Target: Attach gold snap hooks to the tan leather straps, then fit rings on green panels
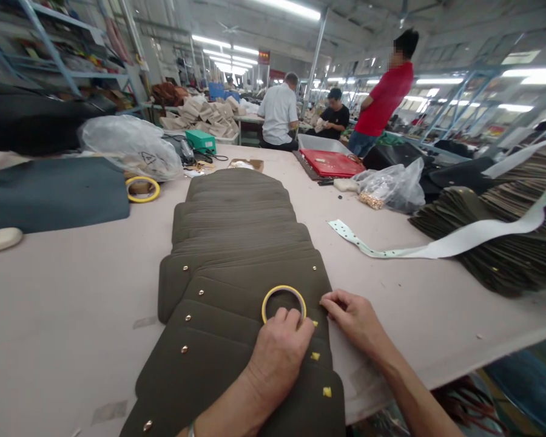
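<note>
A roll of yellow tape (284, 287) stands tilted over a row of overlapping dark olive panels (236, 273). My left hand (279, 349) is closed on the roll's near rim. Beside the panels' right edge, my right hand (355, 318) pinches thumb and finger together, with a tiny yellowish bit of tape at the tips. Small yellow tape pieces (327, 392) stick to the nearer panels along their right side. Metal studs (184, 349) show on the left side of several panels. My left fingertips are partly hidden behind the hand.
Another tape roll (142, 189) lies at left, near a plastic bag (130, 142) and a green box (201, 141). On the right are a white strip (441, 244), stacked dark pieces (495, 237), a bag of small metal parts (391, 188) and a red tray (330, 162). People occupy the background.
</note>
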A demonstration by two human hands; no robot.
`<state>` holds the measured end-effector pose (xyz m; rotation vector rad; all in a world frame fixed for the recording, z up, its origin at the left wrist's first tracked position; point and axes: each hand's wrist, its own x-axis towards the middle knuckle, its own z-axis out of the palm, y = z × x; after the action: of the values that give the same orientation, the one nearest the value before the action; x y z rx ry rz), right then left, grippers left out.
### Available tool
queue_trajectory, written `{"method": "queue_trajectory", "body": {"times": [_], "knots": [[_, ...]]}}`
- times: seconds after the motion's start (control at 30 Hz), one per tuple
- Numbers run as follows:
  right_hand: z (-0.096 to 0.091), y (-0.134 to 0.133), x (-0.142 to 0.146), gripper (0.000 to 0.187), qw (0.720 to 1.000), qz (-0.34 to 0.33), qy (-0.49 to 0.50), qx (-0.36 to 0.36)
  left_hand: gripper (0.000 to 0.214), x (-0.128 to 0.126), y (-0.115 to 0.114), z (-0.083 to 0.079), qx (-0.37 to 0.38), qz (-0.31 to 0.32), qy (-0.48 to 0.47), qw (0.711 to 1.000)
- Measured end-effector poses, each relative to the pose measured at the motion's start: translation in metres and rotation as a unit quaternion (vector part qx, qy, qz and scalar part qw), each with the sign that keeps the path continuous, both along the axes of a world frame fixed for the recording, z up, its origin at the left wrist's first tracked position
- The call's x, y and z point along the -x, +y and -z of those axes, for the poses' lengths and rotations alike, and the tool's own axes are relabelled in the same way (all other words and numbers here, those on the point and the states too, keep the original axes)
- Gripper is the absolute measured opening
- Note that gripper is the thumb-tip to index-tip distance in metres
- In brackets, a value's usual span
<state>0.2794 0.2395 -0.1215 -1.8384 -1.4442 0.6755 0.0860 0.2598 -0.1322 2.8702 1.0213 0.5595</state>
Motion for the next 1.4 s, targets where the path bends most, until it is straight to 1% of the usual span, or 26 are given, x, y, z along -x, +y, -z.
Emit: {"method": "queue_trajectory", "body": {"times": [0.1,0.23,0.3,0.4,0.47,0.5,0.57,0.63,0.7,0.77,0.83,0.93,1.0,1.07,1.17,1.27,1.4], "knots": [[0.001,0.003,0.002,0.023,0.997,-0.031,-0.074,-0.011,0.009,0.0,0.0,0.003,0.003,-0.026,-0.004,1.0],[0.005,0.006,0.003,0.019,0.985,-0.063,-0.16,-0.028,0.009,-0.001,0.0,0.004,0.011,-0.024,0.001,1.0],[0.005,0.007,0.002,0.016,0.981,-0.057,-0.183,-0.03,0.009,0.0,0.0,0.004,0.012,-0.023,0.003,1.0],[0.003,0.002,-0.004,0.024,0.98,-0.031,-0.193,-0.031,0.01,0.0,-0.001,0.003,0.01,-0.027,-0.001,1.0],[0.002,-0.004,-0.01,0.016,0.977,-0.04,-0.2,-0.064,0.011,0.0,-0.001,0.002,0.009,-0.03,-0.006,0.999],[0.002,-0.008,-0.013,0.014,0.972,-0.059,-0.21,-0.089,0.012,0.0,-0.001,0.002,0.009,-0.031,-0.008,0.999],[0.002,-0.014,-0.016,0.018,0.953,-0.11,-0.251,-0.128,0.012,-0.001,0.0,0.001,0.011,-0.029,-0.009,0.999],[0.003,-0.016,-0.015,0.021,0.929,-0.153,-0.307,-0.139,0.01,-0.001,0.0,0.0,0.013,-0.028,-0.011,0.999],[0.003,-0.015,-0.011,0.023,0.913,-0.165,-0.348,-0.135,0.008,-0.001,0.001,0.001,0.012,-0.028,-0.02,0.999],[0.003,-0.011,-0.005,0.025,0.908,-0.156,-0.368,-0.128,0.008,-0.001,0.002,0.002,0.005,-0.031,-0.038,0.999],[0.003,-0.005,0.0,0.025,0.916,-0.133,-0.364,-0.109,0.01,-0.001,0.004,0.003,-0.006,-0.032,-0.055,0.998],[0.002,0.003,0.005,0.023,0.94,-0.093,-0.325,-0.054,0.012,-0.001,0.008,0.002,-0.014,-0.03,-0.063,0.997],[0.001,0.007,0.005,0.022,0.95,-0.079,-0.3,-0.029,0.013,-0.002,0.011,-0.001,-0.011,-0.032,-0.062,0.997],[-0.001,0.007,0.004,0.021,0.955,-0.079,-0.284,-0.019,0.016,-0.001,0.013,-0.005,-0.009,-0.033,-0.067,0.997],[-0.007,-0.001,0.003,0.018,0.961,-0.094,-0.259,0.0,0.021,0.003,0.014,-0.009,-0.007,-0.018,-0.085,0.996],[-0.013,-0.014,0.007,0.016,0.966,-0.116,-0.228,0.027,0.022,0.007,0.013,-0.012,-0.007,0.014,-0.112,0.994],[-0.015,-0.027,0.012,0.016,0.977,-0.104,-0.181,0.042,0.022,0.011,0.011,-0.014,0.016,0.072,-0.209,0.975]]}}
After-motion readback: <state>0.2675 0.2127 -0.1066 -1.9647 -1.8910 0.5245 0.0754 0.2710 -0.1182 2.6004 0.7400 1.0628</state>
